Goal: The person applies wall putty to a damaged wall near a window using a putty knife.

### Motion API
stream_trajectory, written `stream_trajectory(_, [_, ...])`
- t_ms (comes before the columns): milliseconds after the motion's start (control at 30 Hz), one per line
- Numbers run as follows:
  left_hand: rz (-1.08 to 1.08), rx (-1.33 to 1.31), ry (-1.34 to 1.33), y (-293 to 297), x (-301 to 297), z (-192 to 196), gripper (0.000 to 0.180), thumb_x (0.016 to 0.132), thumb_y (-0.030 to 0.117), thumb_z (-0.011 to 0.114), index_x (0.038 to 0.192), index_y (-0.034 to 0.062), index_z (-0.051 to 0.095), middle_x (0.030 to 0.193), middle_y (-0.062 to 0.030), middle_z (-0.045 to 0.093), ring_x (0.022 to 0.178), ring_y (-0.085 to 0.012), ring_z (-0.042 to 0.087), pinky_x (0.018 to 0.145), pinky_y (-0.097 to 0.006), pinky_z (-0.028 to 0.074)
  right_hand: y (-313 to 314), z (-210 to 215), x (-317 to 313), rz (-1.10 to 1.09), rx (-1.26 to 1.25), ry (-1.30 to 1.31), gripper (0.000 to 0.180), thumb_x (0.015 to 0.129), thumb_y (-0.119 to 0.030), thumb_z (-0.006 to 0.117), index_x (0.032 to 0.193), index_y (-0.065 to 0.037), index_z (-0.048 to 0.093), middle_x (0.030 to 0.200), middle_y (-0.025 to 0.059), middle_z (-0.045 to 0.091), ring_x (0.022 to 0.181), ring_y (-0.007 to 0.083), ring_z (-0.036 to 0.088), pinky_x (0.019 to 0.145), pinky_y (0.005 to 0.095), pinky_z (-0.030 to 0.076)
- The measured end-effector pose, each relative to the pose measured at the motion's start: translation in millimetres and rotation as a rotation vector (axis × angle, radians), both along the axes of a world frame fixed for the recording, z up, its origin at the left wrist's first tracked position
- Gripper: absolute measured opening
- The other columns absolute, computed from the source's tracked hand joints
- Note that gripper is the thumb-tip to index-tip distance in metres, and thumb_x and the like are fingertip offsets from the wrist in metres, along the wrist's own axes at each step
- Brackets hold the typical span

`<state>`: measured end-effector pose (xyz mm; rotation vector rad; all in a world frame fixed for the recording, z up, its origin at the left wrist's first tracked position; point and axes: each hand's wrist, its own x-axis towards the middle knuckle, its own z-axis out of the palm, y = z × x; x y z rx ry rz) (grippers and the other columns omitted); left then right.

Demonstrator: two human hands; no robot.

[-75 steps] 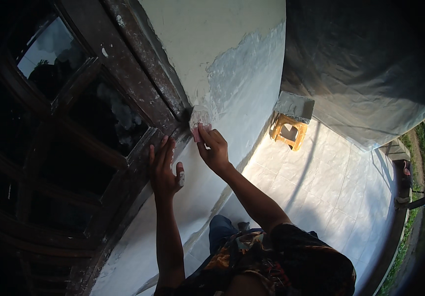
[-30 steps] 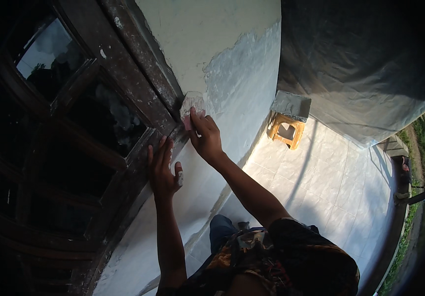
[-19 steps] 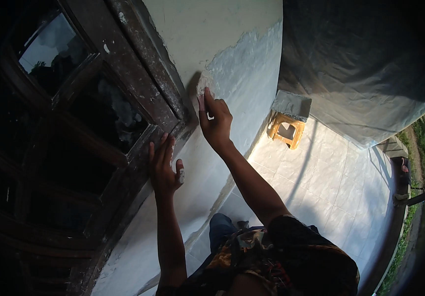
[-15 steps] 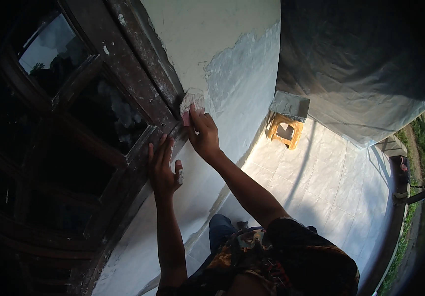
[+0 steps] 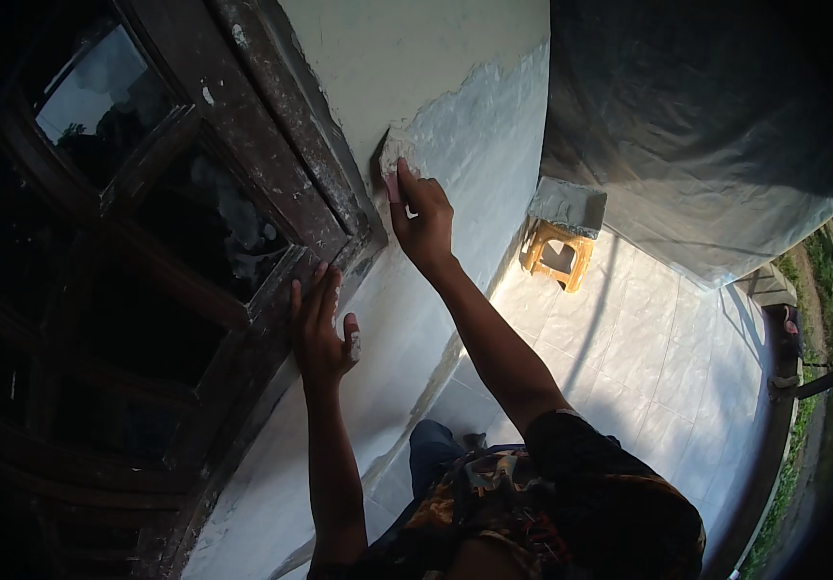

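My right hand (image 5: 424, 224) is closed round a putty knife (image 5: 396, 150), its broad blade smeared with pale filler. The blade is against the wall (image 5: 474, 145), beside the corner of a dark wooden window frame (image 5: 325, 203). White-grey filler covers the wall's lower and right part with a ragged border; above it shows a beige surface. My left hand (image 5: 323, 333) lies with fingers stretched out on the lower frame, holding nothing, and white smears mark its thumb and a finger.
A yellow-orange stool (image 5: 560, 256) stands by the wall to the right, with a grey smeared tray (image 5: 568, 207) on it. Dark plastic sheeting (image 5: 687, 126) hangs behind. Pale tiles (image 5: 629, 338) cover the floor. Dark glass panes (image 5: 209, 217) fill the frame on my left.
My right hand has moved up and slightly right with the putty knife, away from the frame's corner along the wall. My left hand has stayed in place.
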<state>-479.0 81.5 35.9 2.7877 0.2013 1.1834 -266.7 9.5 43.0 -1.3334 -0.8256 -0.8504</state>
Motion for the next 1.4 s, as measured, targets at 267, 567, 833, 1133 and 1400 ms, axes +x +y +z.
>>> stream_trajectory(267, [0.004, 0.018, 0.006, 1.5, -2.7, -0.5, 0.061, 0.099, 0.043, 0.035, 0.132, -0.0033, 0.056, 0.133, -0.0188, 0.06, 0.134, -0.0323, 0.049, 0.116, -0.057, 0.024, -15.9, -66.8, -69.7, 0.173, -0.171, 0.049, 0.053, 0.079, 0.004, 0.074, 0.13, 0.0, 0.061, 0.068, 0.007, 0.054, 0.06, 0.0182, 0.048, 0.056, 0.0312, 0.043])
stream_trajectory(567, [0.001, 0.005, 0.019, 2.2, -1.2, -3.5, 0.059, 0.098, 0.041, 0.038, 0.133, -0.0025, 0.056, 0.134, -0.0169, 0.059, 0.135, -0.0314, 0.049, 0.116, -0.058, 0.023, -18.5, 30.1, 49.7, 0.008, 0.008, -0.279, 0.049, 0.077, 0.007, 0.072, 0.124, -0.002, 0.065, 0.066, 0.006, 0.052, 0.058, 0.0192, 0.046, 0.059, 0.0326, 0.042])
stream_trajectory(833, [0.013, 0.003, 0.056, -0.1, 0.3, -1.0, 0.059, 0.097, 0.04, 0.038, 0.134, -0.0015, 0.055, 0.135, -0.0164, 0.059, 0.136, -0.0313, 0.048, 0.118, -0.058, 0.019, -6.6, -17.1, 42.5, 0.057, -0.14, -0.251, 0.062, 0.069, 0.011, 0.071, 0.129, -0.001, 0.061, 0.074, 0.0081, 0.052, 0.068, 0.0245, 0.049, 0.062, 0.0351, 0.044])
stream_trajectory(1133, [0.025, 0.012, 0.068, 2.8, -2.7, 0.0, 0.06, 0.097, 0.041, 0.036, 0.135, -0.002, 0.054, 0.135, -0.0168, 0.059, 0.135, -0.0313, 0.049, 0.118, -0.059, 0.017, -32.2, -51.8, -56.4, 0.248, -0.175, -0.048, 0.051, 0.078, 0.0, 0.075, 0.128, -0.003, 0.063, 0.078, 0.0102, 0.06, 0.069, 0.0254, 0.057, 0.068, 0.0338, 0.051])
stream_trajectory(1400, [0.018, 0.023, 0.05, 0.1, 0.0, -0.1, 0.06, 0.098, 0.042, 0.036, 0.134, -0.0017, 0.056, 0.135, -0.0175, 0.059, 0.135, -0.0314, 0.048, 0.116, -0.059, 0.022, -9.0, 16.1, 20.4, 0.026, -0.061, -0.146, 0.051, 0.078, 0.007, 0.071, 0.127, 0.001, 0.062, 0.072, 0.0088, 0.057, 0.065, 0.0222, 0.051, 0.059, 0.0326, 0.044])
